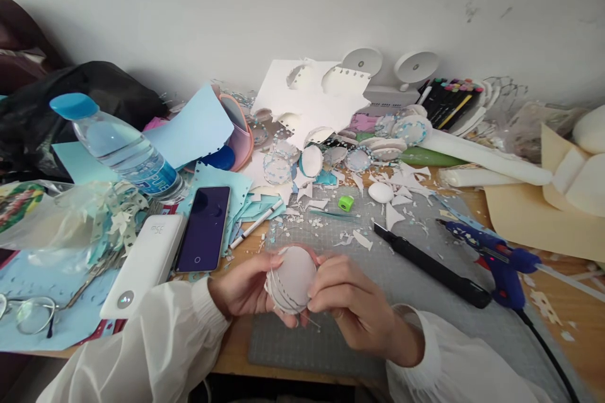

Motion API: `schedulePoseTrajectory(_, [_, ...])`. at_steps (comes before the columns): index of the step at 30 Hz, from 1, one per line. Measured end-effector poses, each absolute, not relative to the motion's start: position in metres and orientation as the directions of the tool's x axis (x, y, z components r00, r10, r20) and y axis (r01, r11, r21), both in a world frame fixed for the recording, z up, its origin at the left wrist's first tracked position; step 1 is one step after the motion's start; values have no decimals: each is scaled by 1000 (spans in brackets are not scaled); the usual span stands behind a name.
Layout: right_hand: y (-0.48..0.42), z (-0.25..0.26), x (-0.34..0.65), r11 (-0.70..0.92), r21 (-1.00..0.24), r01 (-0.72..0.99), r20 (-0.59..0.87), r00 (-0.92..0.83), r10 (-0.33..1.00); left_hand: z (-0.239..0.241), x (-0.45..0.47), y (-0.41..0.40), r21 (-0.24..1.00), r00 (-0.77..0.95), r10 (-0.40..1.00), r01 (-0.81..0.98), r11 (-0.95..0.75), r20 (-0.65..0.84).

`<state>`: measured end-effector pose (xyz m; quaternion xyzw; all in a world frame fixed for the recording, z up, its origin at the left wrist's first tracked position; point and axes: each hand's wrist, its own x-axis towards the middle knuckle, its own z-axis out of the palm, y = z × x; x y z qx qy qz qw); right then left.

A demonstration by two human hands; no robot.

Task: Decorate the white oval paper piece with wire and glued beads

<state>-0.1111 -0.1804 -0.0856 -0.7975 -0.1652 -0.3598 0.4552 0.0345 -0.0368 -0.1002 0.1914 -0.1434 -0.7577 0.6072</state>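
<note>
Both hands meet over the grey cutting mat (pixel 378 302) near the table's front edge. My left hand (pixel 241 286) grips the left side of a small stack of white oval paper cut-outs (pixel 292 278). My right hand (pixel 352 302) pinches the stack's right edge, fingers curled. A thin thread or wire seems to run across the ovals. Both arms wear white sleeves.
A phone (pixel 204 228) and white power bank (pixel 146 261) lie left of the hands, with a water bottle (pixel 120 148) and glasses (pixel 28 313) farther left. A black utility knife (pixel 432 264) and blue glue gun (pixel 491 255) lie to the right. Paper scraps, decorated ovals and markers (pixel 451 101) crowd the back.
</note>
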Motion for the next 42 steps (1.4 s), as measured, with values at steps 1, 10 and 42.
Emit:
schedulePoseTrajectory(1, [-180, -86, -111, -520, -610, 598, 723, 688, -59, -101, 34, -37, 437, -210, -970, 867, -241, -118])
schedulePoseTrajectory(10, [-182, -86, -115, -717, -515, 469, 767, 627, -141, -100, 35, -40, 461, -168, -984, 870, -173, -52])
schedulePoseTrajectory(42, [-183, -82, -113, -832, -470, 296, 770, 599, -221, -98, 35, -42, 890, 441, -887, 340, 305, 136])
